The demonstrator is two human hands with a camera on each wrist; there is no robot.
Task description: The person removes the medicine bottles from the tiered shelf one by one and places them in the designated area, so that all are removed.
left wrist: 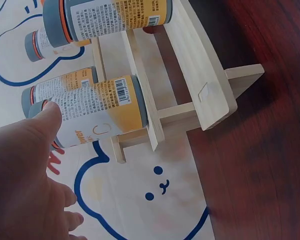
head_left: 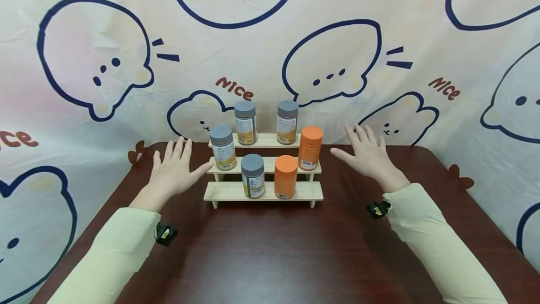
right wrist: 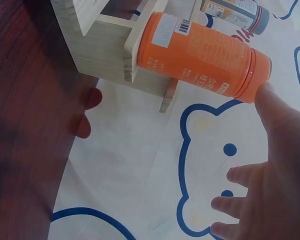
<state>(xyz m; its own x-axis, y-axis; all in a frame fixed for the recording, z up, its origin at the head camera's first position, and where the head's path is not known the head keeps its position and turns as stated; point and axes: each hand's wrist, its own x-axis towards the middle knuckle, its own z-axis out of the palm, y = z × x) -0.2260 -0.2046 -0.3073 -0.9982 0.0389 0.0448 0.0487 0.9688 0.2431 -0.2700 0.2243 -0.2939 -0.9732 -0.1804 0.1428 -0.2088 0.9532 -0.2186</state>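
Observation:
A three-tier wooden rack [head_left: 223, 191] holds upright jars. On the top tier stand two grey-lidded jars, one left [head_left: 246, 123] and one right [head_left: 288, 123]. The middle tier bears a grey-lidded jar [head_left: 223, 148] at its left end and an orange jar [head_left: 310, 148] at its right end. Another grey-lidded jar [head_left: 253, 176] and a second orange jar [head_left: 285, 177] share the bottom tier. My left hand [head_left: 175, 170], fingers spread, is left of the rack, its thumb close to the middle-tier grey-lidded jar. Right of the rack is my right hand [head_left: 367, 154], also spread, holding nothing.
A dark reddish-brown table [head_left: 270, 252] lies under the rack and reaches toward me. Behind it and along both sides hangs a pale cloth [head_left: 253, 60] with blue cartoon outlines. Each wrist wears a small black device, one left [head_left: 166, 234] and one right [head_left: 378, 209].

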